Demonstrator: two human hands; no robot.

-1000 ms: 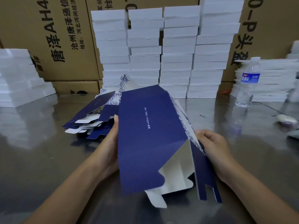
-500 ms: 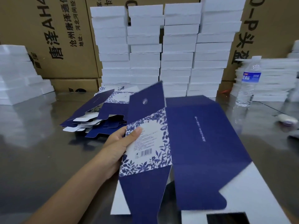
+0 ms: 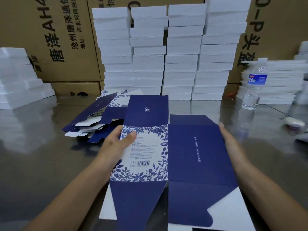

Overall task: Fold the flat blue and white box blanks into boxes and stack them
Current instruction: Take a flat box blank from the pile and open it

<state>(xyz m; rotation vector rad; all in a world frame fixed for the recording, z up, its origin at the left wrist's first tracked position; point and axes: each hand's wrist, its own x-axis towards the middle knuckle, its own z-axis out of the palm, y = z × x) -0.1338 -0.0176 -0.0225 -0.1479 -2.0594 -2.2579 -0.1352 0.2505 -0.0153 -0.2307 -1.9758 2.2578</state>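
The box blank [image 3: 191,155] is held over the worktop [image 3: 41,155], creases running near to far, its left edge pinched by the left grip [image 3: 115,145], its right edge met by the right grip [image 3: 231,144], whose closure cannot be told.

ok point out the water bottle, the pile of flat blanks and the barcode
water bottle [image 3: 257,79], head view, its blue label
pile of flat blanks [image 3: 93,110], head view, top blue sheet
barcode [image 3: 143,163], head view, middle of the bars
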